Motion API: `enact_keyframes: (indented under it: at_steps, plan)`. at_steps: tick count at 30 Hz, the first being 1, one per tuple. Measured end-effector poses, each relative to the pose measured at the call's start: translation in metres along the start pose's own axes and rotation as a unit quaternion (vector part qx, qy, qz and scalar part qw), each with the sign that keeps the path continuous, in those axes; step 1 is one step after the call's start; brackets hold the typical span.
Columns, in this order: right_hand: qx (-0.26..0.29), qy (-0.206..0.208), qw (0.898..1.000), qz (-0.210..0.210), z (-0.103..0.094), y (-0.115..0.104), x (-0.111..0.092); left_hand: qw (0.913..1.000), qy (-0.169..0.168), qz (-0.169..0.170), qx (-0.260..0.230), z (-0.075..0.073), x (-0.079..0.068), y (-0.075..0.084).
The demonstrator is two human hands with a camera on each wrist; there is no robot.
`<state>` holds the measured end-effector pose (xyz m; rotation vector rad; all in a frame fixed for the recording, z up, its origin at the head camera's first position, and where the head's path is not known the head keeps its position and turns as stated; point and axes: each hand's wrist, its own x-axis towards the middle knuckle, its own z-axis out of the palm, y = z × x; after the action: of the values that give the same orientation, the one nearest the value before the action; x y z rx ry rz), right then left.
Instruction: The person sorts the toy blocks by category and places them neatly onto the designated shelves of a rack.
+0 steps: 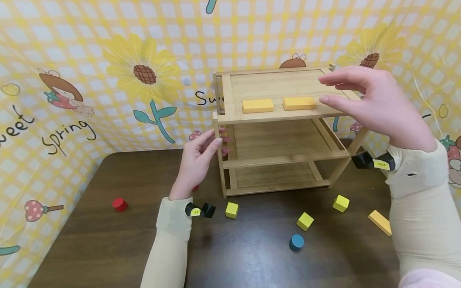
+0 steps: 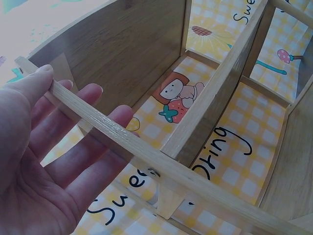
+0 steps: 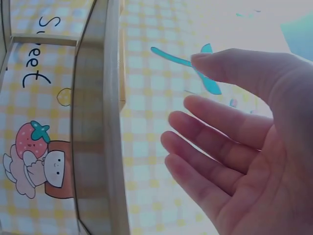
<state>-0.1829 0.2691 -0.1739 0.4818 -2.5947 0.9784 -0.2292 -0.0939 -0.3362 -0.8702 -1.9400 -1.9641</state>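
A three-tier wooden shelf (image 1: 288,159) stands on the dark table. My left hand (image 1: 196,158) holds its left front post, the thumb in front and the fingers behind; the left wrist view shows this post (image 2: 105,125) between thumb and fingers. On the top board, near the front edge, two yellow rectangular blocks (image 1: 257,106) lie in a row. My right hand (image 1: 385,102) hovers over the right end of that board, beside the right-hand yellow block (image 1: 299,103). Its thumb and fingers are apart, and the right wrist view shows nothing between them.
In front of the shelf lie several yellow-green cubes (image 1: 232,210), a blue cylinder (image 1: 297,242) and, by the right forearm, another yellow block (image 1: 379,222). A red cylinder (image 1: 120,205) is at left; another red piece (image 1: 195,187) shows partly behind the left wrist. Checked cloth (image 1: 108,24) surrounds the table.
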Motion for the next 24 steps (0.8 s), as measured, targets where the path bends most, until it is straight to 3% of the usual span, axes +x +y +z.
enact_keyframes:
  at_steps: [9,16,24]
  plan:
    - [0.056,0.065,0.996,-0.036,-0.003,-0.003,-0.029,0.9999,0.002,-0.001,-0.011,0.001,0.001,0.001]
    - [0.076,0.09,0.991,-0.065,-0.005,-0.003,-0.05,0.9998,0.002,0.001,-0.018,0.002,0.002,0.001]
    - [0.073,0.101,0.991,-0.048,-0.007,0.005,-0.073,0.9999,0.005,-0.001,0.016,0.001,0.0,0.001]
